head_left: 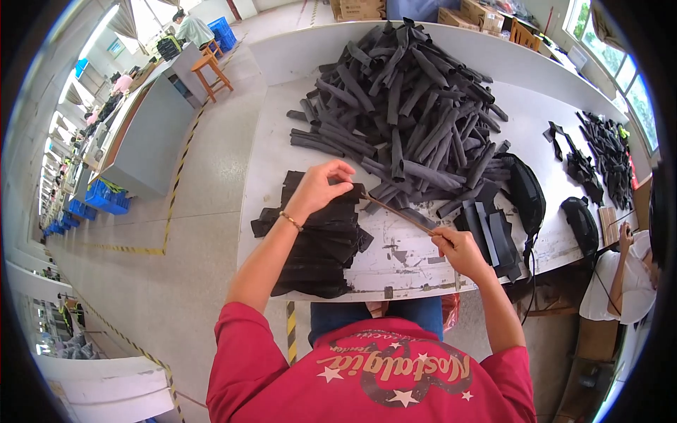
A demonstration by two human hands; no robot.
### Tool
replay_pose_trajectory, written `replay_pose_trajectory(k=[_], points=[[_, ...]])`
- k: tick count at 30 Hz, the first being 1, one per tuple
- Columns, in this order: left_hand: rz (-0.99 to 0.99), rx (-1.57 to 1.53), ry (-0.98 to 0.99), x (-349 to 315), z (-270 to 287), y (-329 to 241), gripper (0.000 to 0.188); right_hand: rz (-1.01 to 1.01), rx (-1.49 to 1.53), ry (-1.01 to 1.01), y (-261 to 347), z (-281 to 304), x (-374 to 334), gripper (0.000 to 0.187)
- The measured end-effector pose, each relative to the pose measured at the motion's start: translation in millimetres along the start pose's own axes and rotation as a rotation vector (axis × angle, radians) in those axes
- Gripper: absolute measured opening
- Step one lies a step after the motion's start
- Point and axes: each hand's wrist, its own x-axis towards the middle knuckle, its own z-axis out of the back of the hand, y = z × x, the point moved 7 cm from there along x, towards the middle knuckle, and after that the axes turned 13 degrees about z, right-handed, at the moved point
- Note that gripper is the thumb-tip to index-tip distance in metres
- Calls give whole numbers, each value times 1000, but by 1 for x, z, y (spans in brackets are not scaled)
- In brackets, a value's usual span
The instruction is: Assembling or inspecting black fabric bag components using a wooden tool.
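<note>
Black cloth pieces lie stacked at the near left of the white table, under my left hand, its thumb and forefinger apart. My right hand is clamped on a thin stick slanting toward the pieces; dark rolls lie heaped beyond.

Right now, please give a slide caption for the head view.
Right hand holds a thin rod near heaped dark rolls.

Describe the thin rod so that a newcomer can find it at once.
On the white table, look below the big heap of dark rolled pieces. There a thin rod slants down into the right hand. Its slim shape and brownish colour set it apart from the dark pieces around it.
</note>
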Motion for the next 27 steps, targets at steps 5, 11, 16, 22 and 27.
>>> replay_pose_trajectory(k=[5,11,16,22,27], points=[[-54,108,78,-14,-47,-20,17,-36,19,63,0,-30,15,25],[-716,297,-565,-80,-54,-90,37,-30,502,-99,-5,-72,28,26],[189,-1361,-302,-46,-57,35,25,-61,507,-65,-8,-110,8,20],[272,-1488,-403,-59,-107,54,29,-28,232,-416,10,-133,3,16],[342,-1353,-574,-58,-79,65,29,-158,190,-95,7,-152,-44,16]])
